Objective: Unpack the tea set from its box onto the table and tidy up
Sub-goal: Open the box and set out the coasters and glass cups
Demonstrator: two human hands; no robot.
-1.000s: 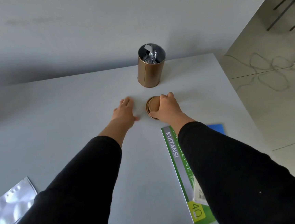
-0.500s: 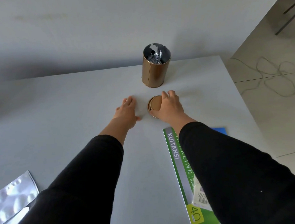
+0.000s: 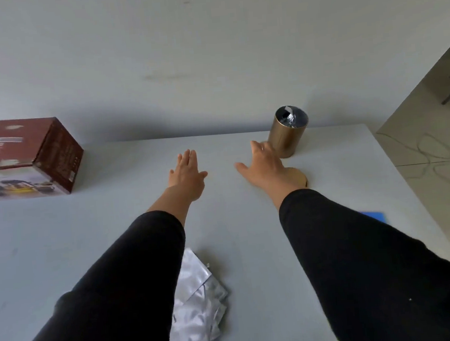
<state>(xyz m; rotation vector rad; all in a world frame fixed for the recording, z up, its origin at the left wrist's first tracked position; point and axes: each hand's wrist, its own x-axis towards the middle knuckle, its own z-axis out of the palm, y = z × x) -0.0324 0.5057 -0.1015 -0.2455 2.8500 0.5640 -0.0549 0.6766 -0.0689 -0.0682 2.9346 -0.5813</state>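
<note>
Two hands reach out over the grey surface (image 3: 252, 249), both spread flat and holding nothing. The left hand (image 3: 187, 175) is well right of the dark red box (image 3: 24, 158). The right hand (image 3: 265, 165) partly covers the round lid (image 3: 299, 177), with the open gold canister (image 3: 287, 132) just beyond its fingertips. Crumpled foil bags (image 3: 200, 303) lie under the left sleeve.

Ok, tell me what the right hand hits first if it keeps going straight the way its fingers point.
Most likely the gold canister. The right hand is open, its fingertips already close beside the canister's base; whether they touch cannot be told. The lid lies under the wrist.
</note>
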